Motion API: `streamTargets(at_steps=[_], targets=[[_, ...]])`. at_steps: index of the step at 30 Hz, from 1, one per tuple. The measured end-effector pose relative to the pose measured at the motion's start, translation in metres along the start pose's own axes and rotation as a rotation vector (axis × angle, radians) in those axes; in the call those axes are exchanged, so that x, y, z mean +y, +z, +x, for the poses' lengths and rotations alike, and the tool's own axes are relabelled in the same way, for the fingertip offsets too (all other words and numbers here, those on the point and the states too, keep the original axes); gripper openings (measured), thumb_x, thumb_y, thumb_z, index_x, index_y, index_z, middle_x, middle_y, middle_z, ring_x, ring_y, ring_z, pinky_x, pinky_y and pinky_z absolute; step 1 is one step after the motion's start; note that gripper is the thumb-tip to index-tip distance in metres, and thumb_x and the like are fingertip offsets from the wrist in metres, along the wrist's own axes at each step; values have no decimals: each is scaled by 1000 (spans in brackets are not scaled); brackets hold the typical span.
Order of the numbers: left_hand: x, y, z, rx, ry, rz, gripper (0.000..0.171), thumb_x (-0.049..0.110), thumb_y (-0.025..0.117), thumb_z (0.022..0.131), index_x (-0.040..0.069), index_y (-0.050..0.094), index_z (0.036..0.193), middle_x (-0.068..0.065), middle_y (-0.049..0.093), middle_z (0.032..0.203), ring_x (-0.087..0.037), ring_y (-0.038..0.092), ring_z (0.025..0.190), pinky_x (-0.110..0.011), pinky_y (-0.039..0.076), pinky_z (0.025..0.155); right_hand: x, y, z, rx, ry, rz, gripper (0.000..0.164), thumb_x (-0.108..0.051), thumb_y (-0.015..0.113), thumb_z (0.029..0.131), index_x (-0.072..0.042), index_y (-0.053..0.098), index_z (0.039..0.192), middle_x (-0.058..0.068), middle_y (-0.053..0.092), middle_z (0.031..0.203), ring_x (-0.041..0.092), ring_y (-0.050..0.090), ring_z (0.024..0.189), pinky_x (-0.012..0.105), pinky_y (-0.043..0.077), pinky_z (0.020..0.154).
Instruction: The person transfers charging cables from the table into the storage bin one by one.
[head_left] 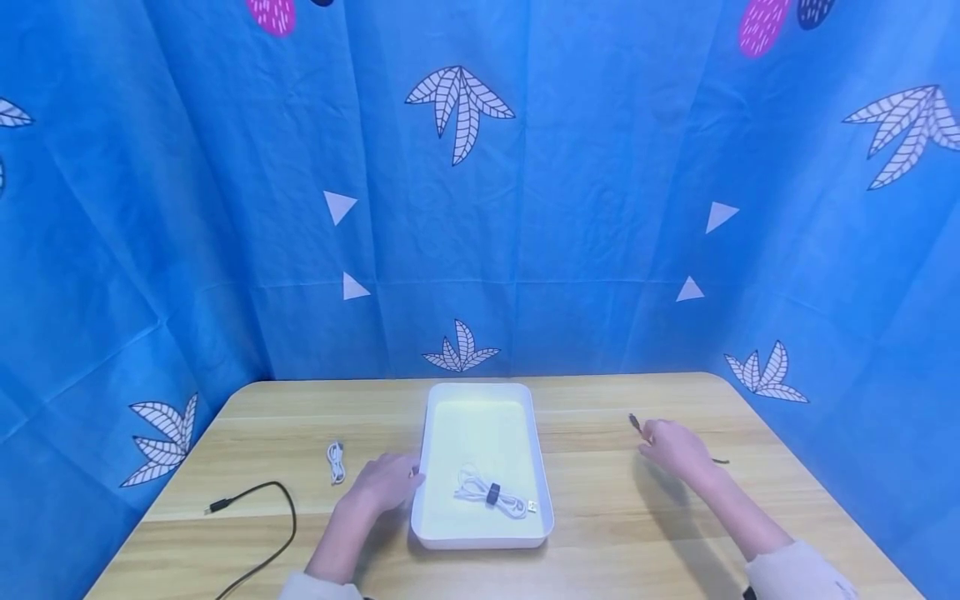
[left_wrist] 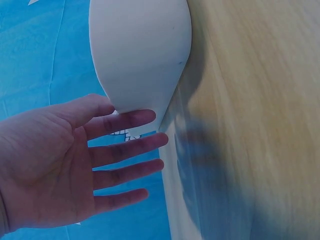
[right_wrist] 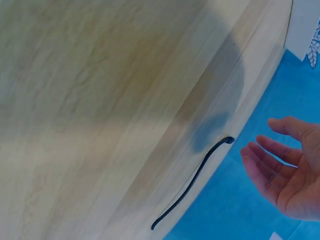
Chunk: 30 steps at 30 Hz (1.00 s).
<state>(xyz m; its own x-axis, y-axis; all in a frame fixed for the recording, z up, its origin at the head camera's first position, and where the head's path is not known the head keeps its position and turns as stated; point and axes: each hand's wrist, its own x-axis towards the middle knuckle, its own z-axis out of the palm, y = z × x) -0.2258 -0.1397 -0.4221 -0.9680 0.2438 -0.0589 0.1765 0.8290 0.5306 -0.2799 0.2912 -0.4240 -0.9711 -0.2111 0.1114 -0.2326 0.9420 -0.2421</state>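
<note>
My left hand (head_left: pixel 386 482) is at the left side of a white tray (head_left: pixel 480 542). In the left wrist view its fingers are spread and nearly straight, with the thumb and forefinger right at the tray's edge. Inside the tray lies a coiled white USB cable (head_left: pixel 468 492) bundled with a dark strap. My right hand (head_left: pixel 678 450) is over a short black cable (right_wrist: pixel 192 179) on the right of the table. The right wrist view shows the fingers loosely bent and apart from the cable. From the head, this hand hides the cable's middle.
A small bundled white cable (head_left: pixel 336 463) lies left of the tray. Farther left, a longer black cable (head_left: pixel 291 521) curves toward the table's front. A blue patterned curtain (head_left: pixel 600 208) hangs behind and beside the wooden table (head_left: pixel 592 508).
</note>
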Motion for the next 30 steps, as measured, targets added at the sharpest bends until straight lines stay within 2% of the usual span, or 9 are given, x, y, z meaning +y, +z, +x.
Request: streamTargets(at_steps=[13,18,24,30], targets=[[2,-1,0,-6,-24,-15,11,15,53,91,7,61,93,-1,47,66,-16,44,60,-30,39,55,20,3,0,-9,47,8,18,-8,66,80,5,61,90,19,62,85,37,59,77,48,47,68],[2,-1,-1,-8,-38,-20,17,15,53,92,5,61,103,-1,48,69,-16,46,64,-31,40,57,26,5,-1,-19,55,8,17,-7,65,79,5,61,89,18,62,84,37,58,77,49,47,68],[2,-2,-1,-9,-44,-15,15,15,53,92,6,61,101,-2,48,69,-16,46,64,-31,40,57,30,6,-3,-25,48,0,10,-4,63,76,3,62,83,12,61,76,31,58,70,46,47,63],[2,-3,-3,-12,-40,3,14,16,54,92,6,61,99,-1,48,70,-16,46,65,-31,40,58,31,7,-4,-19,41,-1,9,0,63,73,3,63,82,13,62,76,33,59,70,47,48,64]])
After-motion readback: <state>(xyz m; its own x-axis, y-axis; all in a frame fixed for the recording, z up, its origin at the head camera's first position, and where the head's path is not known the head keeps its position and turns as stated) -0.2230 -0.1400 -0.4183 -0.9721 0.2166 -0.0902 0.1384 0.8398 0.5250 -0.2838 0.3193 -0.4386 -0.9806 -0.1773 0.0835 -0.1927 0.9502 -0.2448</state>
